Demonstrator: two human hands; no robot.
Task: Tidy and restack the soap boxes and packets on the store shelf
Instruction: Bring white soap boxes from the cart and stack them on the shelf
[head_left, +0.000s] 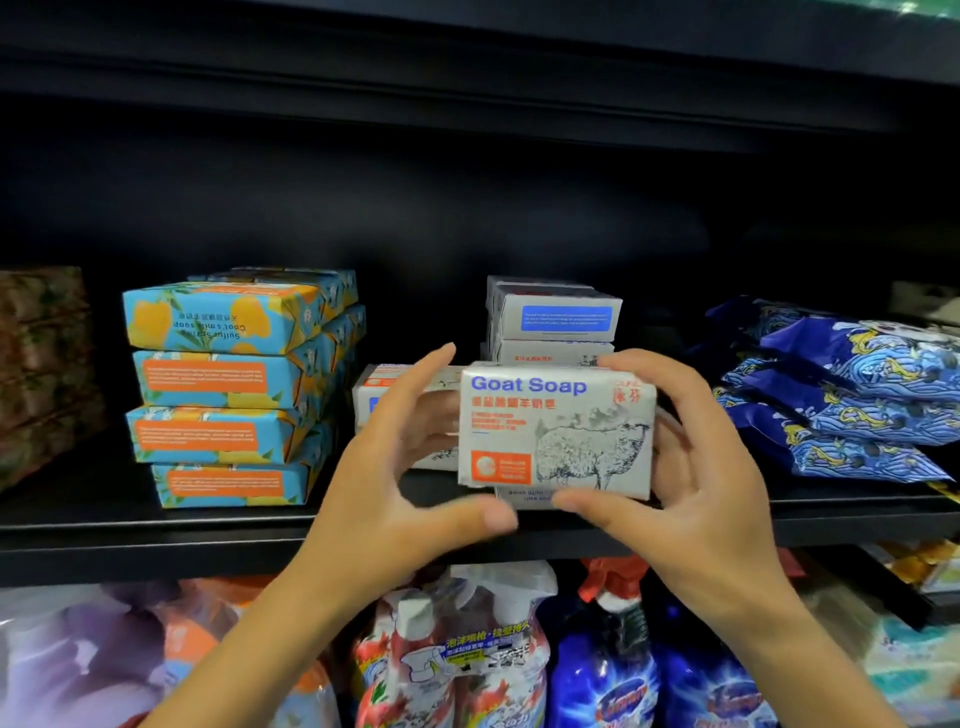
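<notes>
Two hands share the load: your left hand (405, 467) pinches one end of the soap box (556, 431), your right hand (691, 467) the other, thumbs under, fingers spread behind, before the middle of the shelf (156, 525). The box seems light, stiff and smooth, so grip its short ends.

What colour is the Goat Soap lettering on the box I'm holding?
Blue, on the silvery-white Goat Soap box, seen in the head view.

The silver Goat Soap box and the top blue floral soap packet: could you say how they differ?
The silver Goat Soap box is gripped by left hand and right hand, print upright; the top blue floral soap packet lies stacked, print upside down. Both are rectangular.
</notes>
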